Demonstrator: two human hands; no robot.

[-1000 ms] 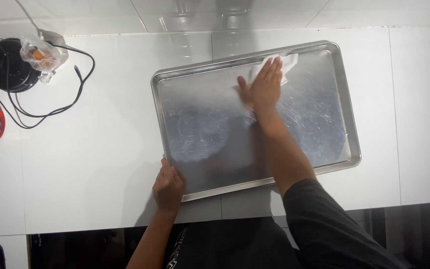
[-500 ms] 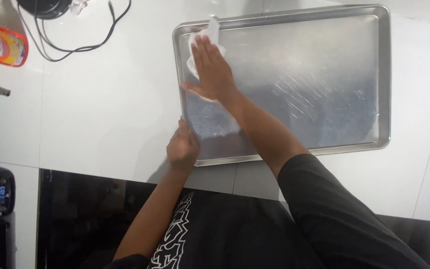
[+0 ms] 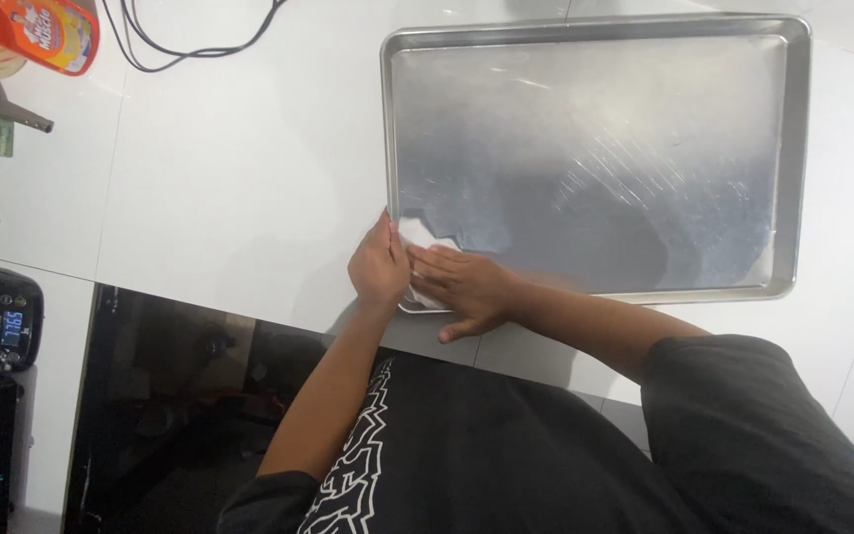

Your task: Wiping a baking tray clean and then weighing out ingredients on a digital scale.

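Underneath, white tiled counter point(image 3: 229, 198), metal tray point(image 3: 793, 158), black cable point(image 3: 200, 44), glossy black panel point(image 3: 180, 396)

black short-sleeved t-shirt | white line print on front | forearms bare

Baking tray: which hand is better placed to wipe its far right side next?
Probably the right hand: it already presses the white cloth inside the tray, while the left hand grips the near-left rim.

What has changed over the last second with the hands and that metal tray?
The right hand slid the white cloth from the tray's far side to its near left corner. The left hand stays on the tray's near left edge. The tray lies flat on the white counter.
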